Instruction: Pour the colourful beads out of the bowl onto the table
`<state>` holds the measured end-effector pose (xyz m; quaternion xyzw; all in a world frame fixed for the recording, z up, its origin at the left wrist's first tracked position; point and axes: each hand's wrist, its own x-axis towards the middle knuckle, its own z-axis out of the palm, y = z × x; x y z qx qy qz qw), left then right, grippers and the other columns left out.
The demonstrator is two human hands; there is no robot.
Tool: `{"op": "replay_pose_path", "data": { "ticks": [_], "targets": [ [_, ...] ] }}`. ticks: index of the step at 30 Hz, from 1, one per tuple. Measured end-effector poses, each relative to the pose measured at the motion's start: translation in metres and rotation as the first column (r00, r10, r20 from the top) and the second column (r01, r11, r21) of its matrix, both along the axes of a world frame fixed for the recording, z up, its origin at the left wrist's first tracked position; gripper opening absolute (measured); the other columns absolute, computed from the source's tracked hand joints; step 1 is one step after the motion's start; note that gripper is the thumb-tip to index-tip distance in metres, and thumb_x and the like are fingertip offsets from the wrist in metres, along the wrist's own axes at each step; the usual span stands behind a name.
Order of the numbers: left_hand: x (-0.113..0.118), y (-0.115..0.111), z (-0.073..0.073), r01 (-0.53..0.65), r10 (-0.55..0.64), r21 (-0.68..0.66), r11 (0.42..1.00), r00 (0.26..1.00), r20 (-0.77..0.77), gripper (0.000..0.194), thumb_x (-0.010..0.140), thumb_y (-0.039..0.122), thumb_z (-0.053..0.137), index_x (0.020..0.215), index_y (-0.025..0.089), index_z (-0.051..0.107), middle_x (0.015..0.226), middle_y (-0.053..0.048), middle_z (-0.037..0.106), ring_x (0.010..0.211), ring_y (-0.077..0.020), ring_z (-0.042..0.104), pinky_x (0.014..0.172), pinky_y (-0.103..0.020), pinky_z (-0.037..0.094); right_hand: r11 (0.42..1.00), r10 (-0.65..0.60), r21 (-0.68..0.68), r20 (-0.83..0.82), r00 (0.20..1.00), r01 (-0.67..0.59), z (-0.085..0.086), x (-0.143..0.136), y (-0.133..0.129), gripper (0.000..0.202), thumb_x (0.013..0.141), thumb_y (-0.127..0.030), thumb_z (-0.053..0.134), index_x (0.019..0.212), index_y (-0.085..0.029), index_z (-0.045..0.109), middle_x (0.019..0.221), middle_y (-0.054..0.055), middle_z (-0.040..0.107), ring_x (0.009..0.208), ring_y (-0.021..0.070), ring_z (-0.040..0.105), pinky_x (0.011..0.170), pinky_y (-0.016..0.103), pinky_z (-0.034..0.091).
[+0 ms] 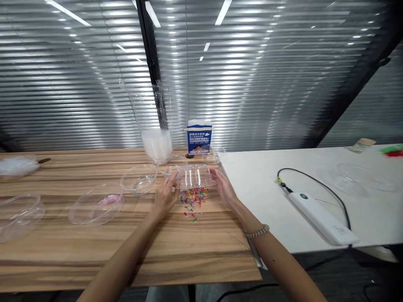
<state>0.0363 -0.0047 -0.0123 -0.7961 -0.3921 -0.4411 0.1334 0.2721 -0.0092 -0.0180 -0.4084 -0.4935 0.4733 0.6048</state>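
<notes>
A clear plastic container is held tilted above the wood-grain table, near its right edge. My left hand grips its left side, and my right hand has its fingers against the right side. Just below the container, a loose pile of small multicoloured pieces lies on the wood, with a few scattered toward me. The container's far side and some of my fingertips are hard to make out.
Clear round bowls stand to the left, one with pink pieces. Behind are stacked clear bowls and a blue box. A white table on the right bears a white power strip with a black cable.
</notes>
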Motion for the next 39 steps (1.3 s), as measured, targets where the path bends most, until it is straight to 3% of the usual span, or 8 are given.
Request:
{"op": "replay_pose_path", "data": {
  "ticks": [6,14,20,22,26,30,34,39],
  "targets": [
    [0.000,0.001,0.000,0.018,-0.020,0.056,0.998,0.999,0.038,0.048,0.089,0.017,0.047,0.137,0.019,0.038,0.073,0.000,0.060,0.071,-0.0157,0.060,0.071,-0.027,0.048,1.000,0.016,0.009,-0.012,1.000,-0.016,0.002,0.002,-0.001,0.038,0.089,-0.049,0.041,0.106,-0.021,0.060,0.122,0.009,0.063,0.113,0.0222,0.059,0.093,0.038,0.048],
    [0.000,0.000,-0.001,-0.007,0.008,-0.014,1.000,0.998,0.059,0.049,0.088,0.018,0.048,0.136,0.018,0.039,0.071,0.000,0.060,0.069,-0.0152,0.059,0.072,-0.027,0.049,0.998,0.052,0.035,0.008,0.999,-0.052,0.002,0.002,-0.003,0.038,0.090,-0.050,0.042,0.109,-0.023,0.062,0.124,0.007,0.062,0.113,0.0233,0.059,0.086,0.039,0.052],
    [0.002,-0.001,-0.005,-0.025,0.041,-0.070,0.997,0.970,0.239,0.049,0.089,0.022,0.051,0.136,0.020,0.038,0.113,-0.011,0.062,0.088,-0.0175,0.062,0.082,-0.032,0.050,0.987,0.122,0.109,-0.009,0.993,-0.120,0.004,0.001,-0.008,0.044,0.088,-0.052,0.044,0.116,-0.023,0.060,0.125,0.010,0.061,0.111,0.0259,0.060,0.088,0.044,0.051],
    [0.003,-0.002,-0.004,-0.010,0.035,-0.095,0.995,0.963,0.267,0.048,0.090,0.024,0.052,0.136,0.020,0.040,0.110,-0.011,0.063,0.089,-0.0184,0.062,0.084,-0.033,0.050,0.986,0.107,0.127,0.016,0.994,-0.108,0.005,0.000,-0.011,0.042,0.084,-0.049,0.055,0.118,-0.023,0.059,0.121,0.010,0.063,0.111,0.0257,0.059,0.088,0.042,0.051],
    [0.006,-0.003,-0.001,0.054,-0.014,-0.128,0.990,0.955,0.297,0.045,0.090,0.027,0.053,0.133,0.018,0.043,0.088,-0.006,0.065,0.078,-0.0169,0.061,0.081,-0.033,0.050,0.986,-0.068,0.161,0.117,0.991,0.049,0.006,-0.001,-0.013,0.035,0.070,-0.043,0.073,0.096,-0.021,0.063,0.096,0.008,0.070,0.089,0.0236,0.066,0.077,0.038,0.054],
    [0.007,-0.006,-0.001,0.160,-0.104,-0.174,0.972,0.950,0.296,0.049,0.090,0.031,0.054,0.135,0.018,0.042,0.078,-0.001,0.063,0.073,-0.0152,0.061,0.078,-0.031,0.050,0.968,-0.187,0.193,0.127,0.974,0.161,0.008,0.000,-0.011,0.029,0.071,-0.045,0.071,0.075,-0.019,0.060,0.068,0.002,0.066,0.065,0.0178,0.062,0.065,0.033,0.052],
    [0.006,-0.010,0.001,0.227,-0.169,-0.205,0.952,0.949,0.265,0.047,0.092,0.031,0.051,0.135,0.016,0.042,0.093,-0.007,0.066,0.082,-0.0164,0.063,0.081,-0.032,0.050,0.970,-0.202,0.147,0.046,0.978,0.193,0.010,0.004,-0.008,0.029,0.069,-0.043,0.073,0.070,-0.018,0.060,0.058,-0.001,0.060,0.055,0.0142,0.056,0.058,0.029,0.048],
    [0.007,-0.013,0.004,0.200,-0.154,-0.213,0.956,0.965,0.213,0.035,0.095,0.027,0.042,0.128,0.017,0.048,0.108,-0.010,0.066,0.095,-0.0185,0.063,0.085,-0.034,0.050,0.979,-0.202,-0.008,-0.162,0.966,0.204,0.011,0.008,-0.006,0.024,0.063,-0.036,0.073,0.060,-0.017,0.058,0.054,-0.002,0.056,0.053,0.0108,0.051,0.052,0.023,0.045]
  ]
}}
